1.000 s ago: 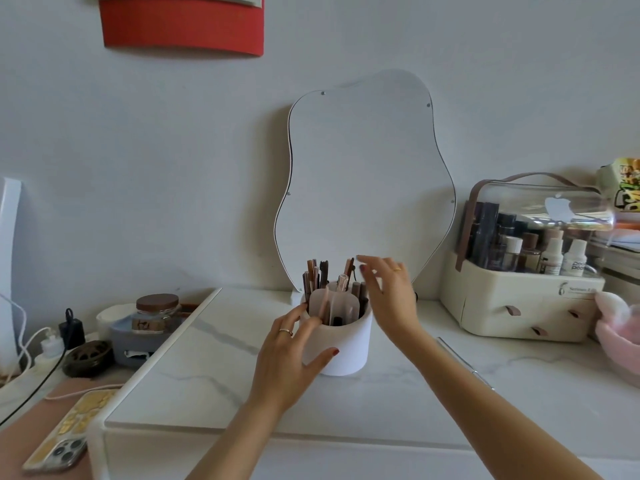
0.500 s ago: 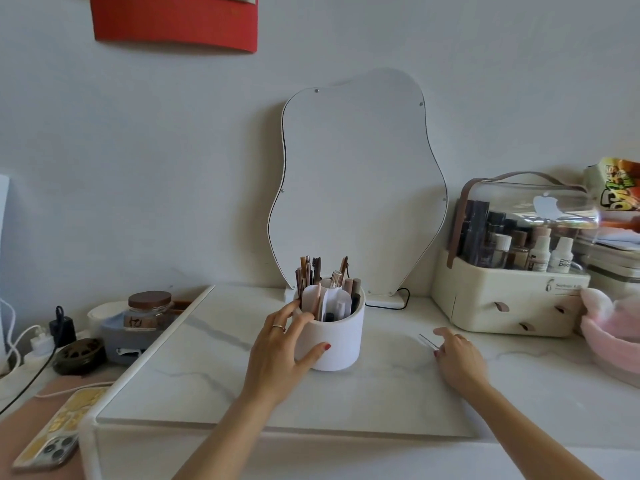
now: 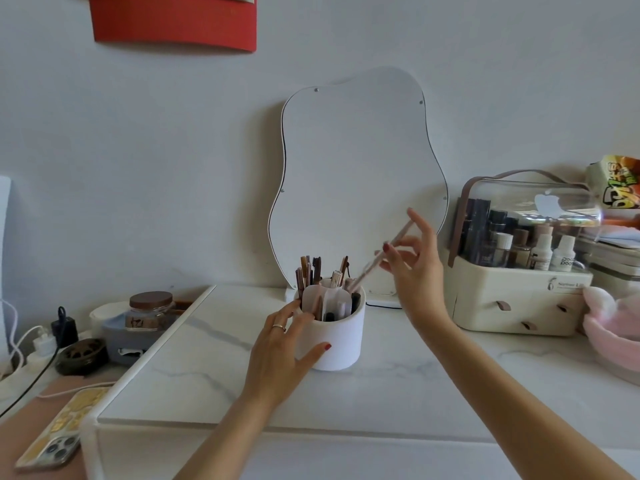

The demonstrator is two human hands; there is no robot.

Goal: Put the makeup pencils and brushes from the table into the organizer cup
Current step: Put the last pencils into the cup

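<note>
A white round organizer cup (image 3: 341, 342) stands mid-table on the marble top, with several brown pencils and brushes (image 3: 308, 270) upright in its compartments. My left hand (image 3: 280, 351) wraps the cup's left side, thumb across its front. My right hand (image 3: 414, 268) is raised to the right of the cup and pinches a thin pale makeup pencil (image 3: 375, 263). The pencil slants down to the left, and its lower tip is at the cup's right rim.
A wavy white mirror (image 3: 356, 174) leans on the wall behind the cup. A cream cosmetics case (image 3: 519, 296) with bottles stands at right, a pink bowl (image 3: 609, 327) beside it. Left of the table are a jar (image 3: 150, 308), chargers and a phone (image 3: 59, 433).
My right hand lifted from the table surface at right, picked up the thin pencil and brought it up over the cup. My left hand stayed on the cup.
</note>
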